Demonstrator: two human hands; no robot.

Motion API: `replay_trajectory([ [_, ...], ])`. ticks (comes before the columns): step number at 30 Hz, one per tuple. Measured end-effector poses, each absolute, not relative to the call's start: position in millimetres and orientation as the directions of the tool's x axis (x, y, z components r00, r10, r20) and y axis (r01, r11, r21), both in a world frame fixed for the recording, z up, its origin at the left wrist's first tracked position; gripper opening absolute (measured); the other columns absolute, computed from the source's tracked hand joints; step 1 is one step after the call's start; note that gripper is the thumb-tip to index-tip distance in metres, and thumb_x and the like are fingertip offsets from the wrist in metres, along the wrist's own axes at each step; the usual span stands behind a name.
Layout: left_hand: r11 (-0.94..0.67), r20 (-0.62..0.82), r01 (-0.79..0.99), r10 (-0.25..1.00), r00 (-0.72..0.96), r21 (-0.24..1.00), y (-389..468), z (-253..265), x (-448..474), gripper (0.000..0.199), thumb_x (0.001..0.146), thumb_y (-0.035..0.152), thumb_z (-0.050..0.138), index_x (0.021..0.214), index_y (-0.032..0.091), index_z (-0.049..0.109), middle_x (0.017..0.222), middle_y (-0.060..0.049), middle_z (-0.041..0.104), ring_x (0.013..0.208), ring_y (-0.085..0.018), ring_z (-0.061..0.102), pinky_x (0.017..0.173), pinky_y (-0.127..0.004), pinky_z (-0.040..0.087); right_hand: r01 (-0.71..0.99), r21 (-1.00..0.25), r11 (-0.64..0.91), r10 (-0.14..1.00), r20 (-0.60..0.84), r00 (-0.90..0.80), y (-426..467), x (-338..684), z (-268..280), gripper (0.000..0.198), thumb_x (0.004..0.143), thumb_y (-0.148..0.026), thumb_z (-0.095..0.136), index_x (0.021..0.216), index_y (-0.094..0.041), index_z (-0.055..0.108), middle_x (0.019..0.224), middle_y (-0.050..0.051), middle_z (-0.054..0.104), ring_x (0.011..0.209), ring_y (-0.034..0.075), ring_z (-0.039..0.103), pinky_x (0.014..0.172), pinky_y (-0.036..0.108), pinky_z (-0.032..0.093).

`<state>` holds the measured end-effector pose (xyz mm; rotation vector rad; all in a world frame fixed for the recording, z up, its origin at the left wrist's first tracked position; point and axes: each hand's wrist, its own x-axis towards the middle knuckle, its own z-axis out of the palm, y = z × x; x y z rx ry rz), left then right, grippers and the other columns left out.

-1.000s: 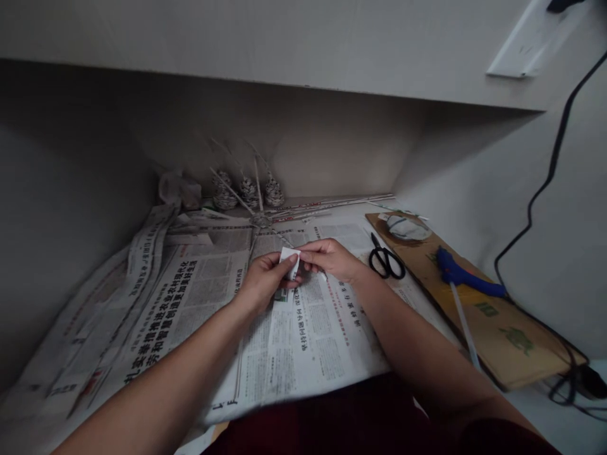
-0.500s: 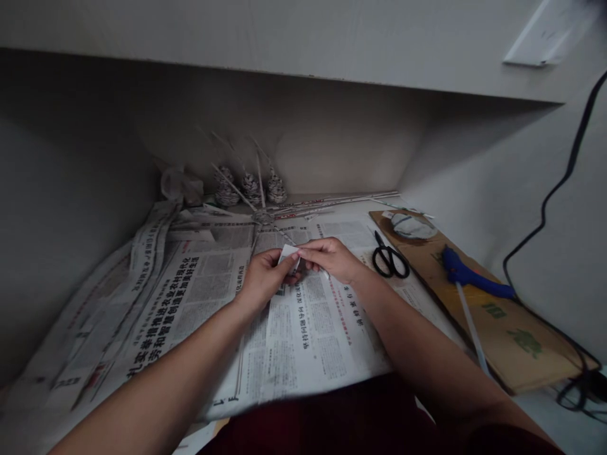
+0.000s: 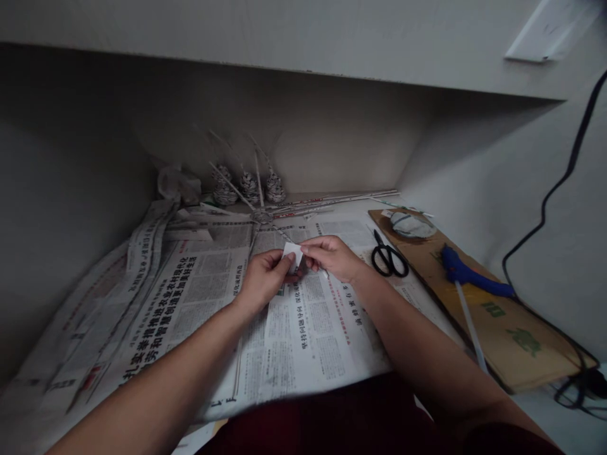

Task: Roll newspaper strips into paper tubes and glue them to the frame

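Between my hands is a small piece of white paper (image 3: 293, 253). My left hand (image 3: 266, 275) pinches it between thumb and fingers from the left. On the right, my right hand (image 3: 332, 258) is closed at the paper's edge, with a thin rolled paper stick (image 3: 325, 273) showing under its fingers. Just beyond lies a woven paper piece (image 3: 262, 217) with paper sticks radiating from it; one stick reaches toward my hands. Newspaper sheets (image 3: 327, 363) spread beneath both hands. My fingers hide part of the paper and the stick.
Black scissors (image 3: 389, 260) lie right of my hands. A blue glue gun (image 3: 467, 272) and a pale round lump (image 3: 412, 225) rest on cardboard (image 3: 502, 344). Several woven paper cones (image 3: 249, 186) stand at the back, beside loose paper sticks (image 3: 341, 200). A ledge (image 3: 284, 44) overhangs the table.
The white paper has turned a little and shows more of its face. My right fingers have shifted slightly right along its edge. The surroundings are the same.
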<state>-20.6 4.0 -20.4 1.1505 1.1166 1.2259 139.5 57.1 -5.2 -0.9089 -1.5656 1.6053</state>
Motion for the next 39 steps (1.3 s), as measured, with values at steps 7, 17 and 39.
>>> replay_trajectory([
  [7,0.008,-0.004,-0.074,0.999,0.042,0.997,3.8,-23.3,-20.3,0.029,0.074,0.039,0.068,0.085,0.012,0.07,0.08,-0.007,0.069,0.067,-0.016,0.064,0.067,-0.033,0.058,-0.01,-0.999,-0.041,0.888,-0.032,-0.459,57.7,137.2,-6.8,0.025,0.073,-0.036,0.069,0.076,-0.011,0.069,0.051,-0.003,0.056,0.044,0.006,0.046,0.04,0.018,0.031],
  [17,0.028,-0.027,-0.059,0.999,0.027,0.998,3.7,-22.3,-18.2,0.026,0.073,0.038,0.069,0.081,0.013,0.069,0.077,-0.007,0.068,0.064,-0.015,0.064,0.065,-0.032,0.057,-0.016,-0.999,-0.044,0.912,-0.034,-0.408,57.4,133.2,-9.3,0.029,0.068,-0.039,0.074,0.076,-0.012,0.07,0.049,-0.003,0.054,0.042,0.006,0.043,0.038,0.019,0.029],
  [39,0.013,-0.013,-0.009,0.999,0.051,1.0,2.4,-21.9,-20.2,0.035,0.075,0.047,0.067,0.081,0.012,0.069,0.073,-0.007,0.068,0.064,-0.016,0.064,0.062,-0.031,0.056,0.037,-0.999,-0.026,0.901,-0.04,-0.433,56.7,141.9,-6.6,0.039,0.071,-0.041,0.073,0.097,-0.012,0.074,0.05,-0.004,0.05,0.045,0.006,0.039,0.039,0.019,0.027],
])
